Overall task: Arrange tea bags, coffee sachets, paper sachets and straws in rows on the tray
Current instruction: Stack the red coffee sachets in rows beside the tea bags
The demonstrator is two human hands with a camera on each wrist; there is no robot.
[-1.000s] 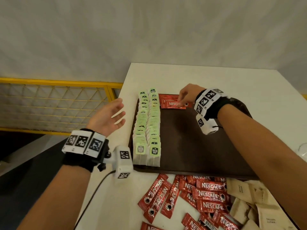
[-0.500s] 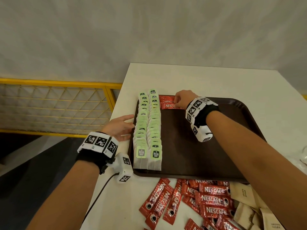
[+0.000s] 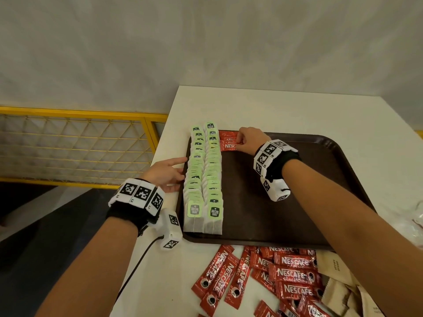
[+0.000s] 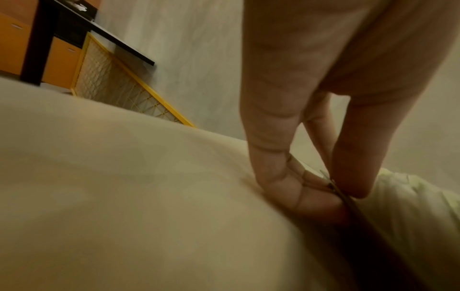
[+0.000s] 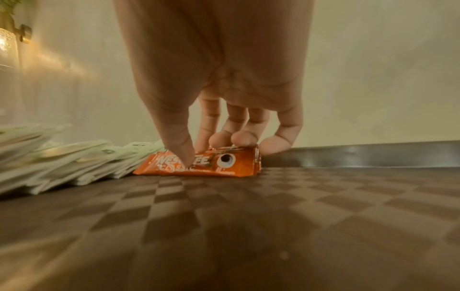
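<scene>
Right hand (image 3: 248,140) fingertips pinch red foil coffee sachets (image 3: 229,143), squaring stack; left hand (image 3: 165,173), fingers straight, steadies dark brown plastic tray (image 3: 320,197).

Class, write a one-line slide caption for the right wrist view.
Right hand sets a red coffee sachet beside the tea bags on the checkered brown tray.

My head camera looks down from high up; both wrist cameras sit low and close, sharing the dark brown plastic tray (image 3: 320,202).
</scene>
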